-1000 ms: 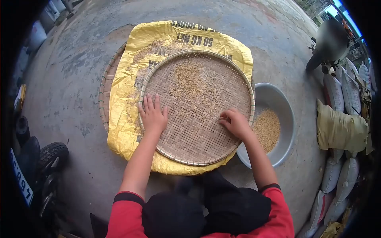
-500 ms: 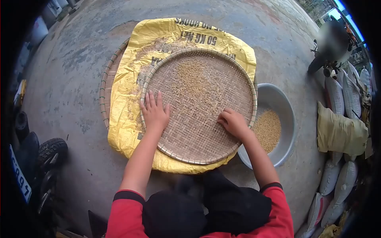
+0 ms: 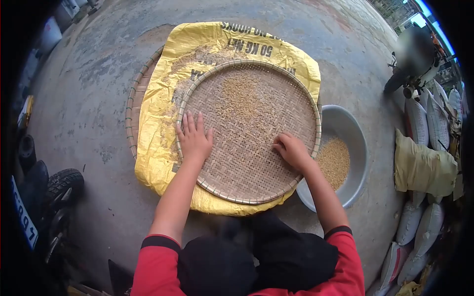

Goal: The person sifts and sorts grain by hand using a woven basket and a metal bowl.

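Note:
A round woven bamboo tray (image 3: 247,172) lies before me, with loose unhusked grain (image 3: 242,96) heaped thinly toward its far side and scattered kernels nearer the middle. My left hand (image 3: 196,142) rests flat across the tray's left edge, fingers spread. On the right part of the weave, my right hand (image 3: 292,149) has its fingers curled together and touching the surface; whatever may be between the fingertips is hidden. Under the tray is a yellow printed sack (image 3: 154,148).
To the right stands a metal basin (image 3: 359,163) holding more grain (image 3: 334,160). Another woven tray (image 3: 134,113) shows beneath the sack at left. Stacked sacks (image 3: 425,163) line the right side. A motorbike wheel (image 3: 66,190) is at lower left, another motorbike (image 3: 419,74) at upper right.
The view has shifted very slightly. Both hands keep their places on the tray, and the grain looks the same.

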The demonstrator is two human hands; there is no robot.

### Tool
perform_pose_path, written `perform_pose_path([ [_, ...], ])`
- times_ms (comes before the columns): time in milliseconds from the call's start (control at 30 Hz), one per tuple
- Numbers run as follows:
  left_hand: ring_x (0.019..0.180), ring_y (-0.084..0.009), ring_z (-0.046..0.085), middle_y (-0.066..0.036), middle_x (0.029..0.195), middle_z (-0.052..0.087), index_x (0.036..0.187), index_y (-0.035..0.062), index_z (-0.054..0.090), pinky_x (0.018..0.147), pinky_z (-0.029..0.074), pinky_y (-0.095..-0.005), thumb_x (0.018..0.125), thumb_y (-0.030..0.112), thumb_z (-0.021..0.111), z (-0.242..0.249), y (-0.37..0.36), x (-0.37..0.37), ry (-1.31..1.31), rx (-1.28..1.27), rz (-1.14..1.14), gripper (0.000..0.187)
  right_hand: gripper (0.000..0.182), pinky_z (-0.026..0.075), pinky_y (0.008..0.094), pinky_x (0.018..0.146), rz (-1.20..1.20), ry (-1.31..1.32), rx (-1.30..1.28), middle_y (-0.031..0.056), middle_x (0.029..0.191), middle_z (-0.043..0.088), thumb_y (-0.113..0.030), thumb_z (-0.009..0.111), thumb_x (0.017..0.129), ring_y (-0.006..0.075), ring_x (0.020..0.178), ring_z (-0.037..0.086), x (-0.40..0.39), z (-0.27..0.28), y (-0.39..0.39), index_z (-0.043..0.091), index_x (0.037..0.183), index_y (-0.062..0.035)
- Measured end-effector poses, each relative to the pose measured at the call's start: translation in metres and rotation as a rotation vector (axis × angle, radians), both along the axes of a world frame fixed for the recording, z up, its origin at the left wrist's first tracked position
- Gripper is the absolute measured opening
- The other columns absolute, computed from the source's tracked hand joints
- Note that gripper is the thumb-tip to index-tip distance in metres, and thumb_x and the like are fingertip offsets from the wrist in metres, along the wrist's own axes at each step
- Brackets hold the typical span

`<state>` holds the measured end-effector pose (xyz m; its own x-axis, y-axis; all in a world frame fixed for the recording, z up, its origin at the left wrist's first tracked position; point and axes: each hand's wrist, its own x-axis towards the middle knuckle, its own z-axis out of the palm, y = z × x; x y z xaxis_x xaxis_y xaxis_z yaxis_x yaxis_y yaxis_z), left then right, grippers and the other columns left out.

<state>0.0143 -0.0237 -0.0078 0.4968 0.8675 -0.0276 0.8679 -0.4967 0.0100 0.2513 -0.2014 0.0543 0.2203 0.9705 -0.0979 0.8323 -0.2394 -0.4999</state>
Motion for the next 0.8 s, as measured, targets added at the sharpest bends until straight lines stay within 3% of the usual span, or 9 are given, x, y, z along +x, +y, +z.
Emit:
perform_pose_path([
  [300, 0.139, -0.0287, 0.015, -0.017, 0.148, 0.020, 0.144, 0.0131, 0.022, 0.111, 0.002, -0.0490, 0.094, 0.046, 0.028, 0.001, 0.000, 0.000, -0.002, 0.001, 0.000, 0.061, 0.014, 0.048, 0.0366, 0.072, -0.012, 0.054, -0.012, 0.0067, 0.090, 0.059, -0.020, 0.066, 0.078, 0.0269, 0.083, 0.060, -0.007, 0.007, 0.002, 0.061, 0.087, -0.0102],
  [800, 0.139, -0.0288, 0.014, -0.017, 0.149, 0.019, 0.145, 0.0129, 0.021, 0.111, 0.002, -0.0488, 0.093, 0.046, 0.028, 0.002, 0.000, 0.000, -0.003, -0.019, 0.000, 0.061, 0.015, 0.049, 0.0402, 0.069, -0.056, -0.167, -0.073, 0.0080, 0.090, 0.058, -0.024, 0.059, 0.083, 0.0298, 0.082, 0.060, -0.013, -0.005, 0.005, 0.059, 0.086, -0.0096],
])
